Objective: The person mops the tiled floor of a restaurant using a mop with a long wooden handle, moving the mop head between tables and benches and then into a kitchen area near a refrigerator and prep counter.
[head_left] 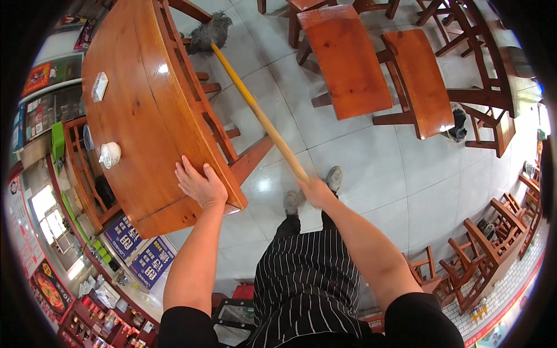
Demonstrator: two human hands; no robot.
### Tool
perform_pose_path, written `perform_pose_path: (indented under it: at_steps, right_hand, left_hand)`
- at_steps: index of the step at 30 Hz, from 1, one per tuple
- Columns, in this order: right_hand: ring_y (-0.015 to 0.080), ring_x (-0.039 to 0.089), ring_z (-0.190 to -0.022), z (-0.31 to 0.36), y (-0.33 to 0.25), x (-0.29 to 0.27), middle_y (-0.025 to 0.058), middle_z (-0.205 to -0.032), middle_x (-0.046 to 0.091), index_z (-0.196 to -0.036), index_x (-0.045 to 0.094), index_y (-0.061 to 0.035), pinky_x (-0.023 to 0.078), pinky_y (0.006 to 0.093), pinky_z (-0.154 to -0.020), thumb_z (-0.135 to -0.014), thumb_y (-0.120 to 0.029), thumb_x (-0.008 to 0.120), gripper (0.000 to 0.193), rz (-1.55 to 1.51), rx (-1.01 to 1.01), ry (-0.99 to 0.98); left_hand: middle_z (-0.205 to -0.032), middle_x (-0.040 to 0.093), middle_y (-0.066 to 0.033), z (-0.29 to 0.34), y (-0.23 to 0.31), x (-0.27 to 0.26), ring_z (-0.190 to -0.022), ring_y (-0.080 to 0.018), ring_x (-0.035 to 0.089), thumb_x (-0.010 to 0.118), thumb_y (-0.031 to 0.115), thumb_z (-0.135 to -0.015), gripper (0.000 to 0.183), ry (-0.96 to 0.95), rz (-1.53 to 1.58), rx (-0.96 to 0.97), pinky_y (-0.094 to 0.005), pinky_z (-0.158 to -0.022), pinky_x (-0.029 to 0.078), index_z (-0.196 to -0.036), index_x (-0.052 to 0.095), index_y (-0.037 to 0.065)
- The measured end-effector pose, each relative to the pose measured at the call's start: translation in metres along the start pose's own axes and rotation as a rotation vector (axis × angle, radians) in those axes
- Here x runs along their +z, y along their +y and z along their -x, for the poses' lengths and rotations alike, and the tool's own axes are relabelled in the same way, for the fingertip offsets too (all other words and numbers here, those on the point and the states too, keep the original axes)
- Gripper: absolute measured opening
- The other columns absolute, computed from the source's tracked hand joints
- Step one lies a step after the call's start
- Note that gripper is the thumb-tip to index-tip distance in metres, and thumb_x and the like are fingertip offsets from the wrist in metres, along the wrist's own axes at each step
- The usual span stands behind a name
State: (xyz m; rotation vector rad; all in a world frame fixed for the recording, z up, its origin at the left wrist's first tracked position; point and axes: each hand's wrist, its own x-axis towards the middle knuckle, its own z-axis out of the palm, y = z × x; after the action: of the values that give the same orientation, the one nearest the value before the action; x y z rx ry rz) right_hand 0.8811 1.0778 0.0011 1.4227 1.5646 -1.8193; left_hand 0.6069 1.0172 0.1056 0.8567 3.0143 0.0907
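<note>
Flat on the near corner of a wooden table [130, 64] rests my left hand [201, 184], fingers spread, holding nothing. My right hand [316, 192] is wrapped round the upper end of a mop [264, 119]. The mop's yellow wooden handle slants away to the far left, and its grey string head [210, 33] lies on the floor by the table's legs. On the tabletop stand a small white lidded pot [109, 155] and a clear-and-white box [99, 87].
Two wooden stools [348, 64] [419, 81] stand on the grey tiled floor [374, 168] at the far right. More wooden chairs [484, 255] line the right wall. Blue cartons [152, 262] sit below the table's left end, near shelves with bottles [107, 319].
</note>
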Motion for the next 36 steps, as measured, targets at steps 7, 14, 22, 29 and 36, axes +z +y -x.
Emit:
perform_pose_path:
  at_steps: [7, 14, 22, 29, 36]
  right_hand:
    - [0.0357, 0.064, -0.072, 0.293, 0.165, -0.024, 0.0216, -0.075, 0.064, -0.100, 0.064, 0.0002, 0.048, 0.0449, -0.065, -0.093, -0.043, 0.057, 0.045, 0.132, 0.459, 0.022]
    - [0.0119, 0.046, -0.054, 0.470, 0.138, 0.005, -0.0043, -0.061, 0.047, -0.085, 0.059, -0.0079, 0.038, 0.0295, -0.049, -0.100, -0.023, 0.047, 0.025, -0.782, 0.656, 0.090]
    - [0.0114, 0.048, -0.048, 0.282, -0.017, -0.026, 0.0014, -0.059, 0.048, -0.080, 0.054, -0.0034, 0.037, 0.0270, -0.043, -0.098, -0.046, 0.050, 0.047, -0.617, 0.543, -0.046]
    - [0.0179, 0.048, -0.044, -0.046, -0.169, -0.018, 0.0051, -0.054, 0.052, -0.067, 0.055, -0.0063, 0.039, 0.0342, -0.045, -0.092, -0.056, 0.049, 0.056, -0.403, 0.042, 0.163]
    - [0.0169, 0.045, -0.044, -0.220, -0.316, -0.130, 0.0051, -0.057, 0.047, -0.084, 0.049, -0.0070, 0.035, 0.0346, -0.041, -0.096, -0.053, 0.046, 0.047, -0.128, -0.056, 0.143]
  left_hand:
    - [-0.155, 0.018, -0.0234, 0.001, -0.001, -0.010, -0.144, -0.0402, 0.014, 0.039, 0.037, -0.094, 0.066, -0.043, -0.006, -0.041, -0.0578, -0.115, 0.010, -0.151, 0.023, 0.008]
    - [-0.154, 0.019, -0.0242, -0.001, -0.011, -0.012, -0.143, -0.0416, 0.016, 0.042, 0.033, -0.093, 0.066, -0.012, -0.026, -0.010, -0.0594, -0.114, 0.010, -0.150, 0.022, 0.007]
    - [-0.152, 0.021, -0.0260, -0.007, -0.009, -0.013, -0.141, -0.0457, 0.017, 0.043, 0.036, -0.092, 0.069, -0.024, 0.038, 0.039, -0.0616, -0.113, 0.010, -0.149, 0.024, 0.004]
    - [-0.152, 0.017, -0.0275, -0.012, -0.014, -0.017, -0.141, -0.0469, 0.013, 0.047, 0.035, -0.088, 0.072, -0.075, 0.100, 0.029, -0.0636, -0.112, 0.007, -0.148, 0.023, 0.002]
    - [-0.153, 0.015, -0.0266, -0.013, -0.015, -0.020, -0.142, -0.0465, 0.011, 0.050, 0.030, -0.088, 0.073, -0.141, 0.113, 0.037, -0.0628, -0.112, 0.006, -0.149, 0.021, 0.002]
